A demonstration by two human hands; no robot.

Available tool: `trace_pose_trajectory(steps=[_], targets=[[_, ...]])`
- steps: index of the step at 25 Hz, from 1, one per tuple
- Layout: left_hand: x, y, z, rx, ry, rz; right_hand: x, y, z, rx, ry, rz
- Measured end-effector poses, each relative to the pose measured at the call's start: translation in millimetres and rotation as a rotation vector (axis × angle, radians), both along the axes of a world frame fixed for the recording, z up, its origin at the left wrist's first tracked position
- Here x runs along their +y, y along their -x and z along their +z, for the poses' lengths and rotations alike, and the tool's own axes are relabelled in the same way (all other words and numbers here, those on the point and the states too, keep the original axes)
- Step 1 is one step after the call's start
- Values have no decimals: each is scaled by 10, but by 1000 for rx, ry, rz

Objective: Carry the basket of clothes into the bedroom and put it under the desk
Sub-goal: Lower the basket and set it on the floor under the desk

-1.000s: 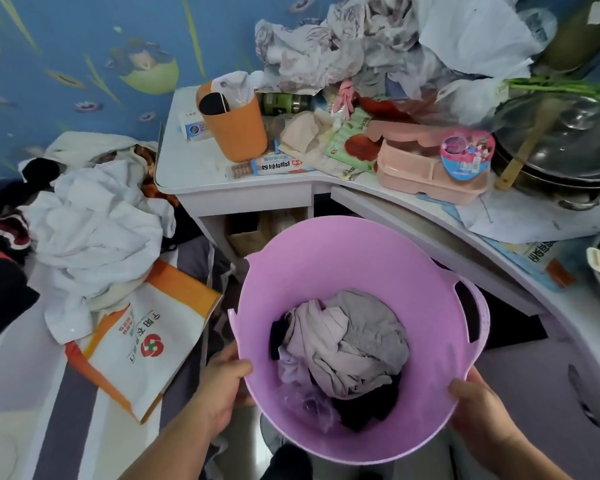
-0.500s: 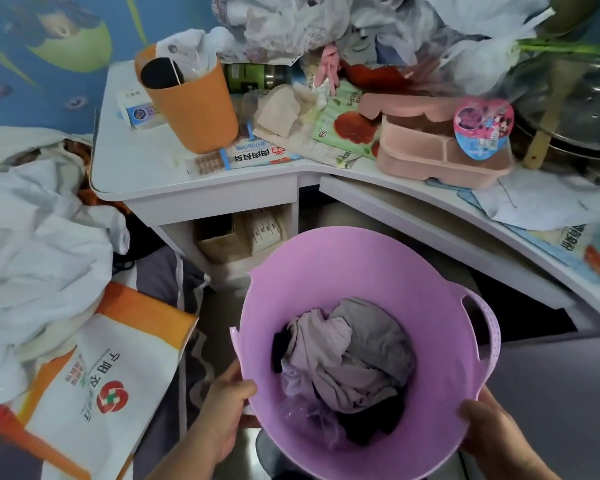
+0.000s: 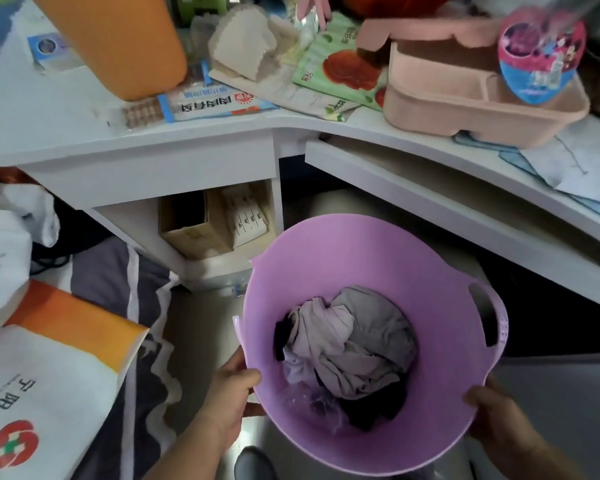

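Basket (image 3: pixel 371 271) of clothes (image 3: pixel 347 351): both hands are gripping its near rim, left hand (image 3: pixel 231 393) and right hand (image 3: pixel 496 417) level, the dark gap under the worktop (image 3: pixel 291 128) lying ahead and slightly right.

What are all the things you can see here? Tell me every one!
basket: 1, purple, held in front of the desk
clothes: a pile, grey, lilac and black, inside the basket
desk: 1, white, top of the view
cup: 1, orange, on the desk, left
tray: 1, pink, on the desk, right
heart-shaped pack: 1, pink and blue, in the tray
green packet: 1, on the desk, middle
cardboard box: 1, brown, in the shelf under the desk
bag: 1, orange and white, lower left
left hand: 1, on the basket's near left rim
right hand: 1, on the near right rim
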State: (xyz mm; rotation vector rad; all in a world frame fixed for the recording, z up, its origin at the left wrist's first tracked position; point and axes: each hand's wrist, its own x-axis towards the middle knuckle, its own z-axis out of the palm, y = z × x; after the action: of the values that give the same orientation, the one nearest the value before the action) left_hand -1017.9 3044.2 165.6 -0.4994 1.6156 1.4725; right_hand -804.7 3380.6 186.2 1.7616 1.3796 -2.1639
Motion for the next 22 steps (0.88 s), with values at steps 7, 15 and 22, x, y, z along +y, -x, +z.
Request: trace_pose_trajectory(steps=[7,15,22], targets=[[478,200,-510,32,-31,-25,388,156,-421,52,-60,-8],[851,398,-890,78,-91,-47,688,295,-840,139,-77,-36],[1141,640,-1402,133,-99,1,1015,547,-1305,227,-106,0]])
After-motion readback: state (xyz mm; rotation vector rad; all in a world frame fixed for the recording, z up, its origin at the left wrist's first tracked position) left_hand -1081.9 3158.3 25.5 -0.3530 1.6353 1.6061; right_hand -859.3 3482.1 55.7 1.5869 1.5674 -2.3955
